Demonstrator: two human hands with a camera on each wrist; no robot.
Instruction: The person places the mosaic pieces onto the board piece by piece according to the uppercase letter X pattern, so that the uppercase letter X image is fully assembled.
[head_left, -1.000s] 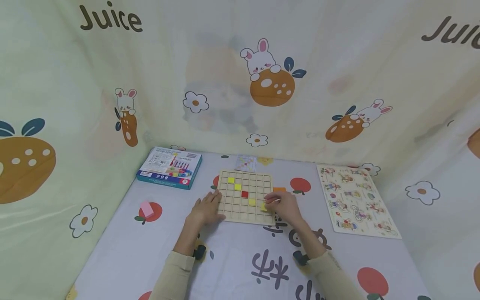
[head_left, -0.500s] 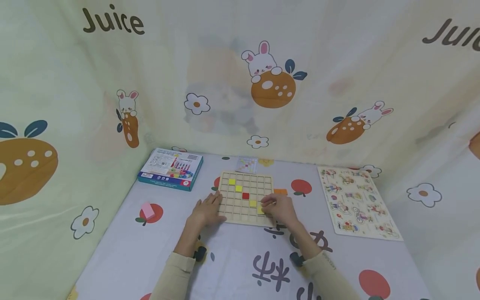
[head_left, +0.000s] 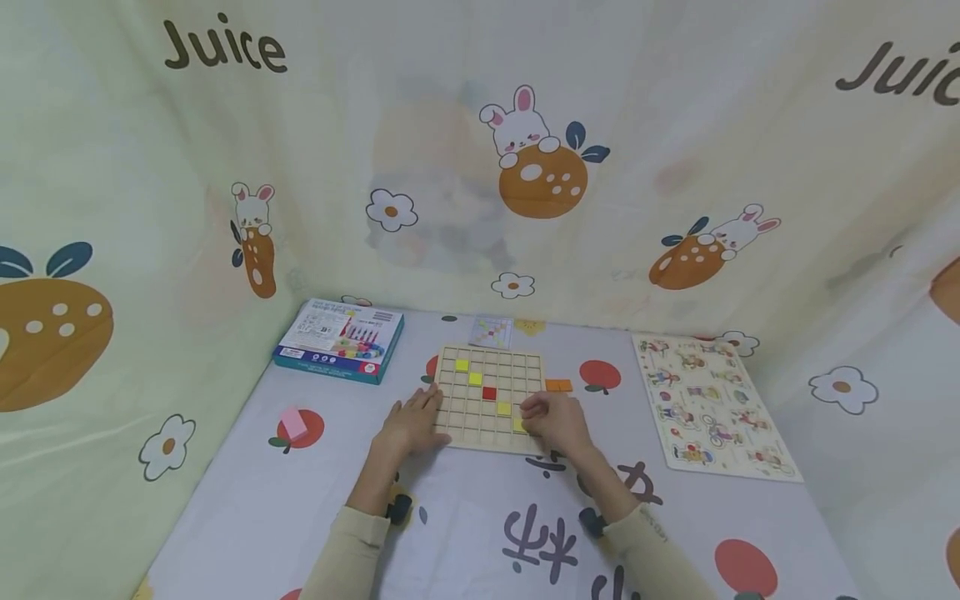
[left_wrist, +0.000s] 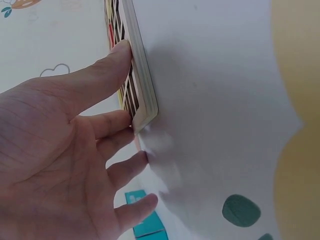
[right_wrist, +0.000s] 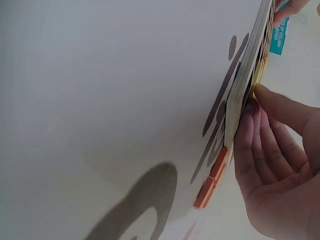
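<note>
A wooden grid board point(head_left: 457, 425) lies flat on the table, carrying a diagonal of yellow tiles point(head_left: 476, 378) with one red tile point(head_left: 489, 393) in the middle. My left hand point(head_left: 411, 425) rests at the board's left edge; in the left wrist view its thumb and index finger touch the rim near a corner, other fingers spread. At the lower right of the diagonal, my right hand point(head_left: 558, 423) pinches the last yellow tile point(head_left: 518, 425) at the grid. Its thumb tip meets yellow in the right wrist view, and the curled fingers partly hide the tile.
Orange blocks point(head_left: 558, 385) lie just right of the board, and a small pattern card point(head_left: 491, 332) behind it. A boxed set point(head_left: 339, 340) stands back left, with a pink block point(head_left: 293, 422) nearer. A picture puzzle board point(head_left: 716, 408) lies at the right.
My right hand has moved slightly left and toward me with the yellow tile, which now lines up at the diagonal's lower end. The left hand has stayed at the board's edge.
</note>
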